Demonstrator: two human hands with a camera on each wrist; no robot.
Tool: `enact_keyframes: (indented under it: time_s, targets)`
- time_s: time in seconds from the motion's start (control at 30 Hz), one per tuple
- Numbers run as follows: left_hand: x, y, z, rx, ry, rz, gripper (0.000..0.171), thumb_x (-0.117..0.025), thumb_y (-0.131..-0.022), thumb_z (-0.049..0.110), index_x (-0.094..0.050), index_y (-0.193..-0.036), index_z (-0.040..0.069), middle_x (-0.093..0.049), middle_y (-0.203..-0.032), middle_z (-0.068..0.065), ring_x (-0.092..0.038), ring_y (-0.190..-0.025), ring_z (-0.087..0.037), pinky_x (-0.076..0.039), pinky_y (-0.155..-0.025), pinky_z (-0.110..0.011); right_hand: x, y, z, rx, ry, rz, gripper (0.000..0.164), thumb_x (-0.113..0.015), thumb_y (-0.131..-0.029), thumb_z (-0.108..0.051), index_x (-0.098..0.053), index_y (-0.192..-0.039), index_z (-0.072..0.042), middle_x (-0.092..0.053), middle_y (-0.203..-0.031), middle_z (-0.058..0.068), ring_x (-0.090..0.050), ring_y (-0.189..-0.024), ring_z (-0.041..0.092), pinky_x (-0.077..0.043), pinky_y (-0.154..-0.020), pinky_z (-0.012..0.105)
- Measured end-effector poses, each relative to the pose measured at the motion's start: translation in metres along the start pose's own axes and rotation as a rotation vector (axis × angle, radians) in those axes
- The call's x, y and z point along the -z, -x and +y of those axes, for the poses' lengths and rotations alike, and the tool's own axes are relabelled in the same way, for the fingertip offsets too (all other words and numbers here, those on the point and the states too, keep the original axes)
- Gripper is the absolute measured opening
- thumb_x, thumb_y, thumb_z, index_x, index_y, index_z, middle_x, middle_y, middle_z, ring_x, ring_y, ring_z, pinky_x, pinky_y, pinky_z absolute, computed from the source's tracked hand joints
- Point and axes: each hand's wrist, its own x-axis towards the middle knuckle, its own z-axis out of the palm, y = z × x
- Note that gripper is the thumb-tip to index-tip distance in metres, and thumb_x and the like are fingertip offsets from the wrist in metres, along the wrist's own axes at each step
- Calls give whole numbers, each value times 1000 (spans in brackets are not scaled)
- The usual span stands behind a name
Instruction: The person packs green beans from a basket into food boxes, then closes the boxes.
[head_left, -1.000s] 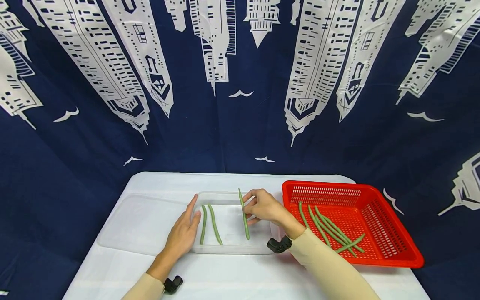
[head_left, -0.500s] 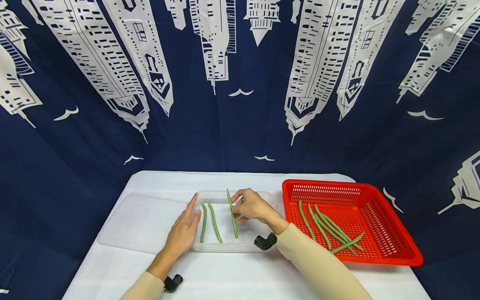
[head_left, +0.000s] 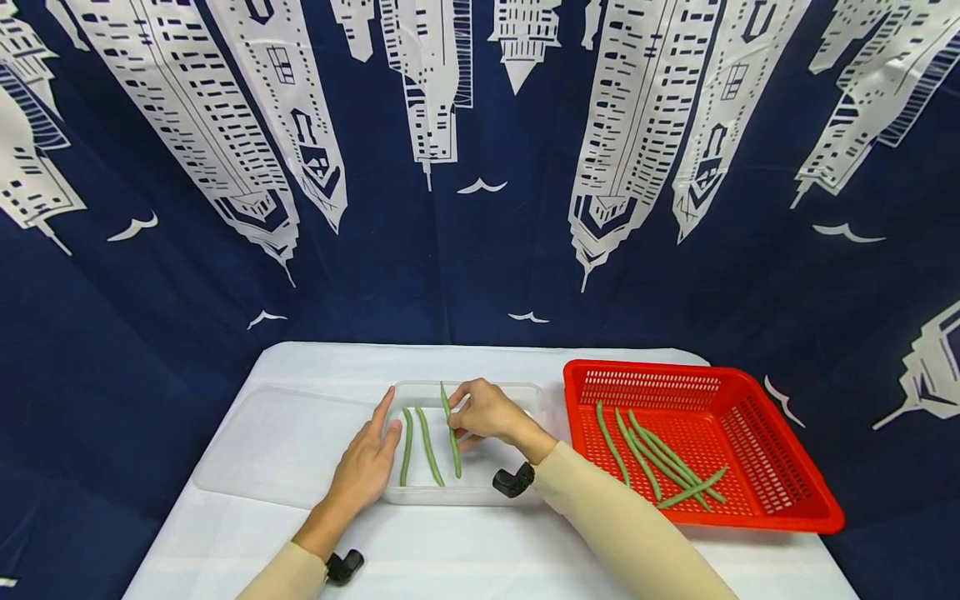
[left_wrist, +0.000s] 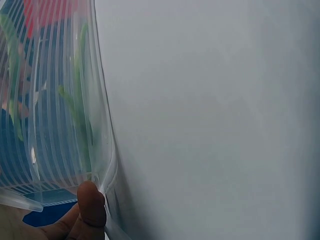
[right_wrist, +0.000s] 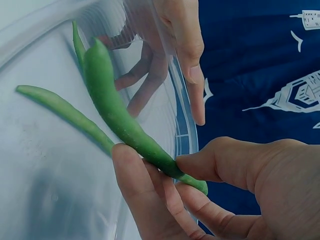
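My right hand (head_left: 489, 411) pinches a green bean (head_left: 455, 450) over a clear plastic container (head_left: 487, 497). In the right wrist view, thumb and fingers hold this bean (right_wrist: 117, 117) near one end. Two more green beans lie side by side in the container's left part, one bean (head_left: 407, 450) nearest the wall and a second bean (head_left: 428, 443) to its right. My left hand (head_left: 363, 462) rests with extended fingers along the container's left side. The left wrist view catches a finger (left_wrist: 91, 205) at the container's ribbed wall (left_wrist: 55, 125).
A red perforated basket (head_left: 757, 525) stands on the right, with several green beans (head_left: 675, 467) inside. Left of the container lies a flat translucent lid (head_left: 277, 442). White cloth (head_left: 435, 558) covers the table, and a dark blue printed curtain (head_left: 465, 267) hangs behind.
My right hand has moved left across the container with the pinched bean, closer to the two lying beans. My left hand stays in place.
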Motion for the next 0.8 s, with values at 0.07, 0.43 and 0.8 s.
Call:
enact_keyframes:
  time_s: [0.07,0.43,0.8]
  targets:
    - [0,1,0,-1,0,-3,64,-34,-128,50,-21,-189,35,-57,-174,-29,-57,-159,-58,-47,-123,-82,-2,-1,0,-4,2,4,25,-76,-98,6,-73,-123,7,-82,-88,16,-82,-75,21,-74,-70,38]
    - [1,2,4,-4,-3,-10,64,-36,-128,46,-21,-189,32,-52,-179,-29,-53,-162,-59,-43,-128,-83,-7,-5,-2,-26,30,-4,25,-78,-100,5,-73,-125,7,-81,-87,18,-81,-67,19,-74,-73,44]
    - [2,1,4,4,-8,-20,65,-36,-128,48,-19,-189,33,-48,-182,-28,-51,-164,-59,-42,-128,-83,-2,2,-6,-28,75,-17,37,-84,-104,-5,-72,-135,10,-82,-91,23,-84,-68,24,-74,-76,45]
